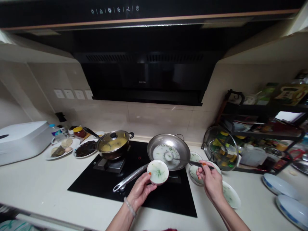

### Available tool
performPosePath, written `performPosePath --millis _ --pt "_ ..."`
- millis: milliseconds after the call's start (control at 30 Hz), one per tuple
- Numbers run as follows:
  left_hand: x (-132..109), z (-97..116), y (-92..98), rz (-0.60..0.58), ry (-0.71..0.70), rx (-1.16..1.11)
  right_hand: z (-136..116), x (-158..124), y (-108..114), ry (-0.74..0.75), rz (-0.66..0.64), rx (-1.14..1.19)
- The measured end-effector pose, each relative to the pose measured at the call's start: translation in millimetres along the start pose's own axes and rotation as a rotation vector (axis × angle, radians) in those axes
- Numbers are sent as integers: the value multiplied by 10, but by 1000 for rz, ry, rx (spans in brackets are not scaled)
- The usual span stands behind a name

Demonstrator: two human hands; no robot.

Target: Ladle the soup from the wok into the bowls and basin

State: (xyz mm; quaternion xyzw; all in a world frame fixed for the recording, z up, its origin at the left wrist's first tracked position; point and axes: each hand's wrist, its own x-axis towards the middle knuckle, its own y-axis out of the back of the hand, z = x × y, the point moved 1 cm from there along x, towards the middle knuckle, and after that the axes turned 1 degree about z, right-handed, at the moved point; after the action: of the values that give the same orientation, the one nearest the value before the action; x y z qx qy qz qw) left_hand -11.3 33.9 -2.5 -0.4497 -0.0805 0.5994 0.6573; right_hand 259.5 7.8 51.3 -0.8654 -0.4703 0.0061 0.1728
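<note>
My left hand (141,190) grips a small bowl (158,172) by its side, thumb at the rim. Pale soup with green bits fills the bowl, which is held in front of the wok (184,150). Closed around the dark handle of a ladle (169,156) is my right hand (210,180). The ladle's head rests in the milky, green-flecked soup (157,152) inside the wok. Under and beside my right hand stand several bowls of similar soup, among them one at the back (195,157) and a wider one (231,194) nearer me.
A glass-lidded pot (113,145) of yellowish food sits on the left of the black cooktop (96,189). Plates of food (86,149) lie left of it. A glass lid (220,148) leans on the rack (260,134) at right. Blue-edged dishes (293,208) lie on the right counter. The range hood (141,77) hangs above.
</note>
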Motion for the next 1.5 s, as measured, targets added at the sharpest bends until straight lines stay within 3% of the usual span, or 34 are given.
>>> performPosePath --millis 267,467,567,767,867,1200,1500 --pt "13 11 18 -38 5 -14 -271 -318 -48 13 -144 -82" --pt "-11 18 17 -50 11 -2 -337 -550 7 192 -235 -283" --pt "-25 9 8 -41 25 9 -359 -580 45 181 -188 -252" --pt "-46 -51 -27 -78 69 62 -412 -562 113 -44 -1 22" --pt "-34 -105 -56 -95 109 81 -464 -584 144 -73 72 73" --pt "18 -465 -247 -213 251 140 -522 -402 355 9 203 48" --pt "51 -1007 -460 -245 336 140 -626 -38 643 74 172 37"
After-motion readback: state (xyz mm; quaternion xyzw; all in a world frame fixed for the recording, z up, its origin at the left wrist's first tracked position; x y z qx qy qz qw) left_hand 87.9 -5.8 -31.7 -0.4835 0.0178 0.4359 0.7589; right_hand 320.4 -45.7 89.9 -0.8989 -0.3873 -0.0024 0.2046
